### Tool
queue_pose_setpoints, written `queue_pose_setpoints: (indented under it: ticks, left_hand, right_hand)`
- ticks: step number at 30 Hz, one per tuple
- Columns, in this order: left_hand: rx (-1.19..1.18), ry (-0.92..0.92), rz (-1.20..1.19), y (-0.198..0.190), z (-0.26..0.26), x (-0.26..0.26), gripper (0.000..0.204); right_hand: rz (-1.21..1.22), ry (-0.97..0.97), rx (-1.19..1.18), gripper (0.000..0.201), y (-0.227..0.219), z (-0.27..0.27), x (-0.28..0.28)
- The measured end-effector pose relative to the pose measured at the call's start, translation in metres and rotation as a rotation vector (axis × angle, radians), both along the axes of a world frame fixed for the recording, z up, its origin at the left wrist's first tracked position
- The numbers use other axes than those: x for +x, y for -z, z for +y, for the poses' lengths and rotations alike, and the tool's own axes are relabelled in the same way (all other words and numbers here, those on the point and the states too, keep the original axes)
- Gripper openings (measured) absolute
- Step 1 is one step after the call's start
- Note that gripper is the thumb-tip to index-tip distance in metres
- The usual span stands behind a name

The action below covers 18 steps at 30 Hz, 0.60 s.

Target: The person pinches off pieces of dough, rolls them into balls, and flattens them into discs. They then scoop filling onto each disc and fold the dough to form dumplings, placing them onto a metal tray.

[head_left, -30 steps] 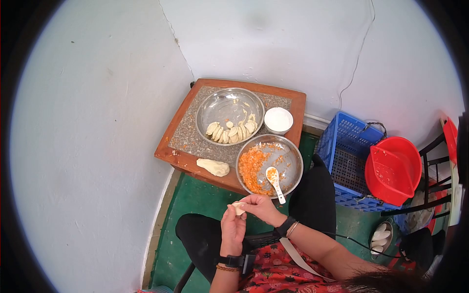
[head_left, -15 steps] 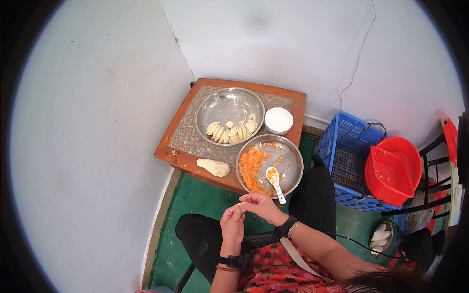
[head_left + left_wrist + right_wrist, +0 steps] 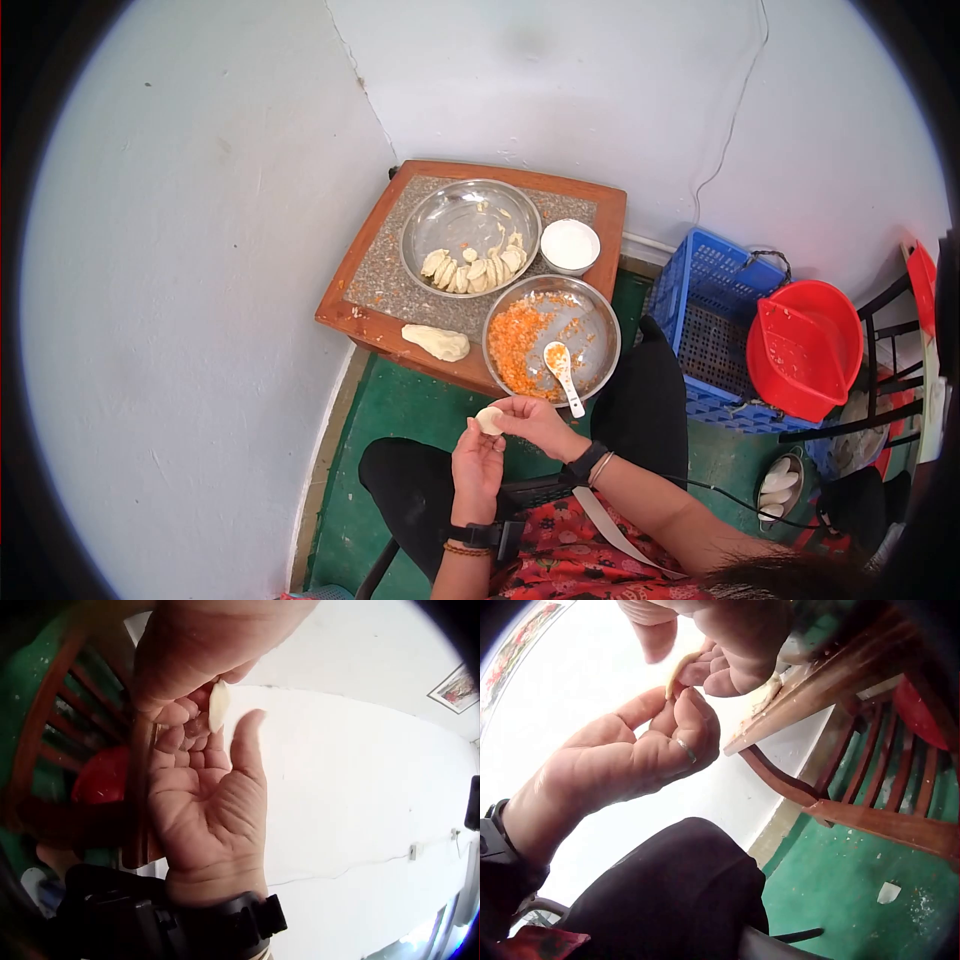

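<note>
A small, flat round of dough is held between both hands over the lap. My left hand, fingers upward, pinches its lower edge between thumb and fingers, as the right wrist view shows. From the right, my right hand grips the upper side with curled fingers; its thumb stands a little off the dough in the left wrist view. Just beyond the hands is a steel basin of chopped orange filling, with a white spoon leaning in it.
Behind it on the small table are a second steel basin with several folded dumplings and a bowl of white powder. A dough lump lies at the front edge. At right stand a blue crate and red tub.
The dough round has turned between the fingers, from tilted to nearly edge-on, and now shows its flat face to the head camera. Both hands stay in nearly the same place.
</note>
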<state>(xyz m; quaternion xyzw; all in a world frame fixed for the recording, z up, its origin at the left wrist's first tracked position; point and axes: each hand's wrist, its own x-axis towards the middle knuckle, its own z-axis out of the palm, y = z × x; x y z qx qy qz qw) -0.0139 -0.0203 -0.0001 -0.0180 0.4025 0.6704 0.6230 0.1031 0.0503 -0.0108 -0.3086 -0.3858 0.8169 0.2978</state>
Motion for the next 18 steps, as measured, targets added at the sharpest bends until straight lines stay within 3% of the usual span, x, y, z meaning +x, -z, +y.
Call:
queue_pose_setpoints:
  ticks: [5,8,14,17,18]
  left_hand:
    - [0.048,0.016,0.071,-0.001,0.000,0.000,0.024]
    - [0.052,0.037,0.152,0.018,-0.005,-0.003,0.030]
    - [0.043,-0.012,0.056,0.000,0.000,-0.001,0.029]
    - [0.026,-0.037,-0.137,-0.010,0.001,-0.003,0.028]
    - [0.034,-0.036,-0.051,-0.006,0.001,-0.002,0.027]
  right_hand:
    - [-0.033,0.010,0.086,0.025,0.006,0.002,0.003]
    - [-0.018,0.029,0.052,0.026,0.006,0.004,0.004]
    - [-0.040,0.033,0.075,0.024,0.007,0.002,0.002]
    - [-0.073,0.034,0.147,0.023,0.006,0.000,0.000]
    - [-0.082,0.033,0.175,0.022,0.005,-0.001,0.000]
